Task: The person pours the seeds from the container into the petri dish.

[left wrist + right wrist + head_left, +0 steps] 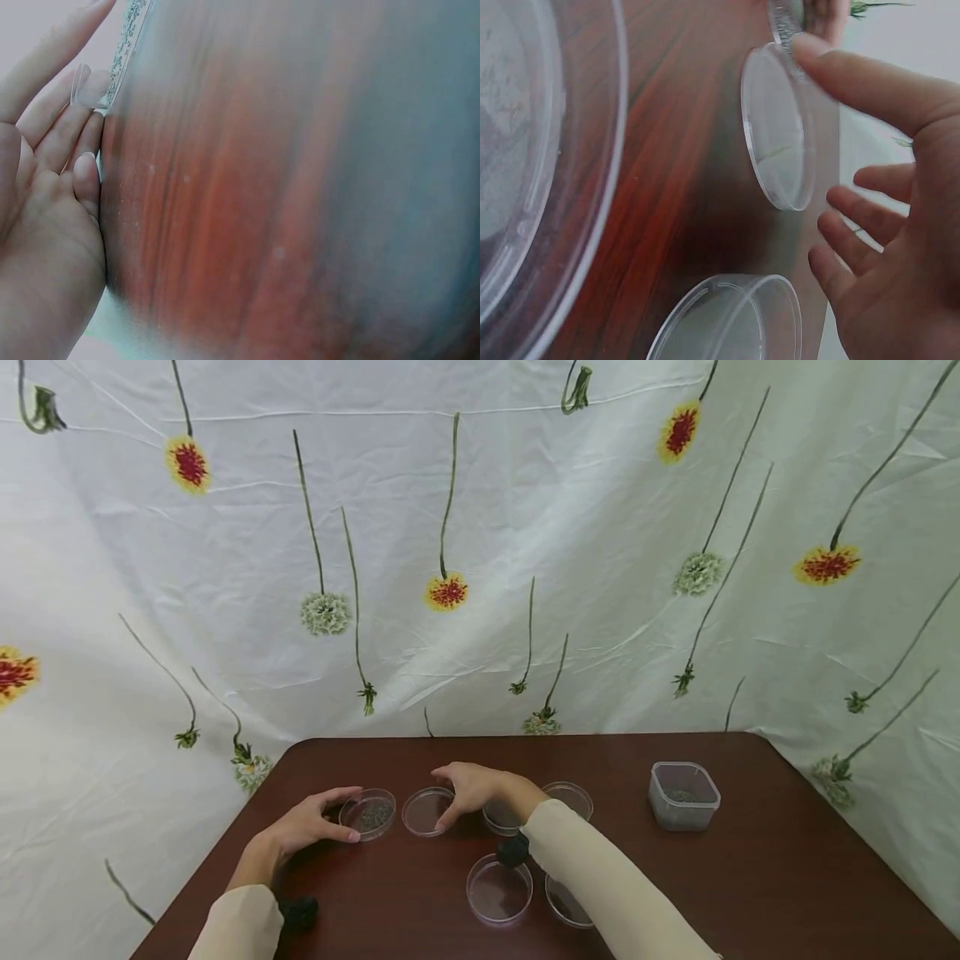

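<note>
At the left of the table a clear petri dish with grey-green granules (375,814) lies between the thumb and fingers of my left hand (303,827), which holds it at its left side. That hand's palm (49,232) faces the camera in the left wrist view, its fingertips by the dish wall. My right hand (480,789) hovers over the right side of a second clear petri dish (420,814), thumb and fingers spread. In the right wrist view the thumb (877,90) reaches across near that dish (772,135), and the other fingers are loosely bent.
More clear petri dishes stand behind and below my right forearm, including one at the front (498,893) and one at the back (573,797). A square plastic tub (682,797) with similar granules is at the right. Flowered cloth (480,527) hangs behind the brown table (405,910).
</note>
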The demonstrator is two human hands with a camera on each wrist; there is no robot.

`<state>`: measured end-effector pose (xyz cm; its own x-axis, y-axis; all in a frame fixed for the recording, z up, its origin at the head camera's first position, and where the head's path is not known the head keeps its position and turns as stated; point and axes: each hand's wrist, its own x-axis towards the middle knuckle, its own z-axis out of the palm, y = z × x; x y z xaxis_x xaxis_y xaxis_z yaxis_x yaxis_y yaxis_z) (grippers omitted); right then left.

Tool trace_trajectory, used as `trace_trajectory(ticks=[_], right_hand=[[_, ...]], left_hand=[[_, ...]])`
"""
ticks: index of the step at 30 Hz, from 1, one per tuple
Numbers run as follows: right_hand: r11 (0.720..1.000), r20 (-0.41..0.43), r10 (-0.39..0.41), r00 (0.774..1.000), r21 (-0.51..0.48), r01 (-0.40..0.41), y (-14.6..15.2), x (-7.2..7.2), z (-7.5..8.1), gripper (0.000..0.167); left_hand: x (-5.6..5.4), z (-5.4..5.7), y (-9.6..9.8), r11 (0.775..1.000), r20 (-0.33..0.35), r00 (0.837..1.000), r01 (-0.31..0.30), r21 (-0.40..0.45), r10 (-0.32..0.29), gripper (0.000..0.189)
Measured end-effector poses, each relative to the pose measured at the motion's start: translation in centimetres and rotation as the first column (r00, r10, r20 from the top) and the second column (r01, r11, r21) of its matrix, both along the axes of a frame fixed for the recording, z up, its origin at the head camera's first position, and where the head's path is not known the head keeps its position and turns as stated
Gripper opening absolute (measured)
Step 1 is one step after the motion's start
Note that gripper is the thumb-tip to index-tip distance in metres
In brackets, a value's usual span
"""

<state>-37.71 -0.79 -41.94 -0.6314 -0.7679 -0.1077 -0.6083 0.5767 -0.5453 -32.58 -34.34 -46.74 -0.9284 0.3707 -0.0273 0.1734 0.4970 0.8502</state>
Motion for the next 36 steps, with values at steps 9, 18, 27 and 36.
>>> trace_trajectory(ticks=[9, 18, 27, 36], right_hand=[[0.968, -0.158, -0.05, 0.986, 0.235, 0.087, -1.3, 0.3, -1.8, 0.096], [0.978, -0.198, -0.048, 0.979, 0.188, 0.086, -2.4, 0.3, -1.7, 0.086], [0.991, -0.143, -0.076, 0.987, 0.1, 0.091, -2.2, -0.1, -1.9, 0.087], [0.994, -0.075, -0.097, 0.992, -0.057, 0.093, -2.6, -0.6, -1.8, 0.087]], left_hand=[[0.2, 0.2, 0.3, 1.0, 0.011, 1.0, -0.001, 0.005, 0.001, 0.085], [0.2, 0.3, 0.3, 1.0, 0.007, 1.0, -0.007, -0.014, 0.007, 0.083], [0.2, 0.3, 0.4, 0.999, -0.017, 1.0, -0.013, -0.041, 0.012, 0.084], [0.3, 0.5, 0.3, 0.998, -0.017, 1.0, -0.022, -0.05, 0.021, 0.084]])
